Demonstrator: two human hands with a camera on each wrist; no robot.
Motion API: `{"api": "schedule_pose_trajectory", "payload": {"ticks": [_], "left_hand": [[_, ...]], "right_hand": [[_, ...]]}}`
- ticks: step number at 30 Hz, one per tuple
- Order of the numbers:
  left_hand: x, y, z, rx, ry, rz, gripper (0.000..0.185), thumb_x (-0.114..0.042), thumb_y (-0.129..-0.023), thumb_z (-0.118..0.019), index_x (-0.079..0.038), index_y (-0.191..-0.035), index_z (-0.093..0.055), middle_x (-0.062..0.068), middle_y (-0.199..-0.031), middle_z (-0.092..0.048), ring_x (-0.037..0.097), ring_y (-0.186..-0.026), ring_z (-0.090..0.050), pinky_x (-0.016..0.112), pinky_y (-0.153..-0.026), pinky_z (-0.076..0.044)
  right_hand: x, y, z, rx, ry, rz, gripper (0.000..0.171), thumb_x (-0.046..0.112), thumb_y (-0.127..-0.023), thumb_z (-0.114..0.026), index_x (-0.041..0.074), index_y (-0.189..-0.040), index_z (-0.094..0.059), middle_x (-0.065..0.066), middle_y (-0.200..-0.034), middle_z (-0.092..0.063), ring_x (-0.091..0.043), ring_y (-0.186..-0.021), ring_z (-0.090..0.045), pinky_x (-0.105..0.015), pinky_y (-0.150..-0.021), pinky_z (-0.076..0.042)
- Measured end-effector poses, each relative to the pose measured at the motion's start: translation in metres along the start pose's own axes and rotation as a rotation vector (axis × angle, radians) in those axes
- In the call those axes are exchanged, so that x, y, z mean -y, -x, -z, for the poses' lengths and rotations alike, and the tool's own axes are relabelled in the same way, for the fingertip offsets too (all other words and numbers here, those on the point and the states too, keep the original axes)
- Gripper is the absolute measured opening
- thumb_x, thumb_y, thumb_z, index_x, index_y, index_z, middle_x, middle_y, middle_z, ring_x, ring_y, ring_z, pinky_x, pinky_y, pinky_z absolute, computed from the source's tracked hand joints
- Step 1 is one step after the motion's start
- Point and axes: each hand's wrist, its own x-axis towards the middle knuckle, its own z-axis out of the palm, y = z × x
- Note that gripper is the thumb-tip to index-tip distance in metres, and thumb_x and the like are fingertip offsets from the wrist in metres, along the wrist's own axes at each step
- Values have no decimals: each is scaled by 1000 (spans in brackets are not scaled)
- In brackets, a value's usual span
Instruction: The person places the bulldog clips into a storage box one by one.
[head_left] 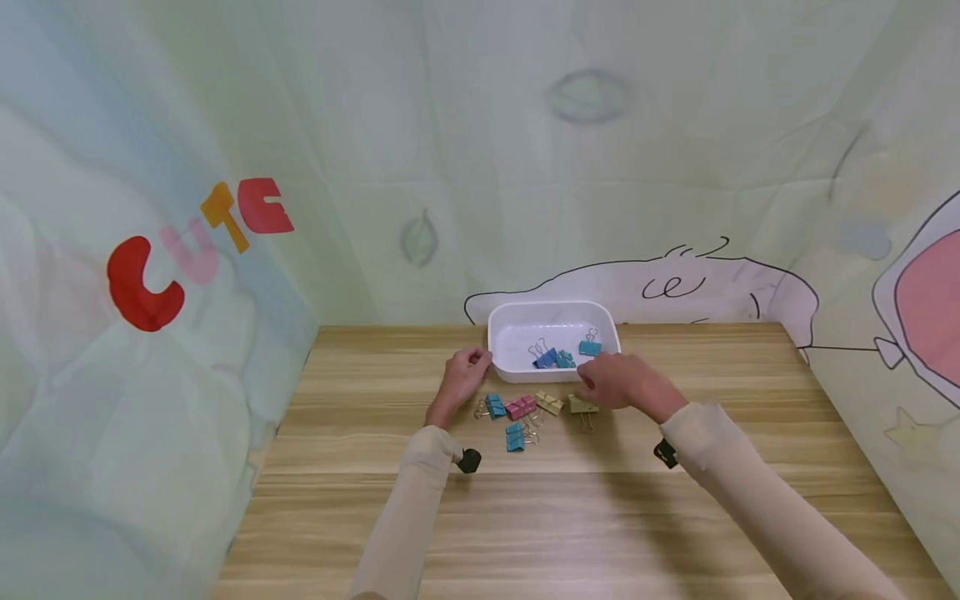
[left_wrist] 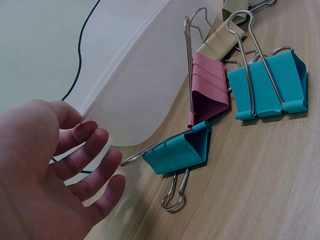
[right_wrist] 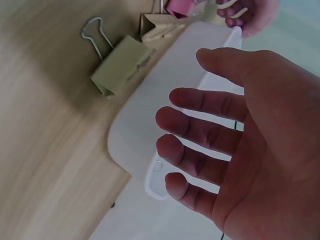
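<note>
A white tray (head_left: 553, 307) stands at the table's far middle with a blue clip (head_left: 546, 359) and two teal clips (head_left: 590, 347) inside. In front of it lie loose binder clips: teal (head_left: 495, 406), pink (head_left: 521, 407), tan (head_left: 549, 402), olive (head_left: 582, 405) and another teal (head_left: 515, 437). My left hand (head_left: 471, 363) hovers by the tray's front left corner, fingers (left_wrist: 87, 160) relaxed and holding nothing, close to the tray wall (left_wrist: 140, 85) and a teal clip (left_wrist: 182, 150). My right hand (head_left: 596, 382) is at the front right corner, fingers (right_wrist: 200, 132) spread and empty above the tray (right_wrist: 145, 125), beside the olive clip (right_wrist: 122, 65).
The wooden table (head_left: 570, 517) is bare in front of the clips. A printed cloth backdrop (head_left: 202, 242) closes it in at the back, left and right. Small black wrist cameras (head_left: 468, 460) sit under both sleeves.
</note>
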Motion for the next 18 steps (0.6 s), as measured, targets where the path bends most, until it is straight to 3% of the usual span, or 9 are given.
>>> {"api": "schedule_pose_trajectory", "payload": {"ticks": [8, 18], "left_hand": [[1, 0, -1, -6, 5, -9, 28, -21, -108, -53, 3, -108, -68, 17, -95, -67, 20, -82, -58, 28, -73, -46], [2, -1, -1, -1, 19, -4, 28, -23, -108, -54, 1, -107, -68, 21, -100, -68, 20, -82, -59, 28, -74, -48]], "right_hand": [[-3, 1, -24, 21, -35, -44, 35, 41, -102, -65, 16, -79, -57, 1, -71, -54, -16, -65, -49, -34, -58, -38], [-8, 1, -40, -15, -83, -25, 36, 40, -102, -65, 16, -77, -54, 2, -70, -52, -15, -62, -48, -33, -56, -38]]}}
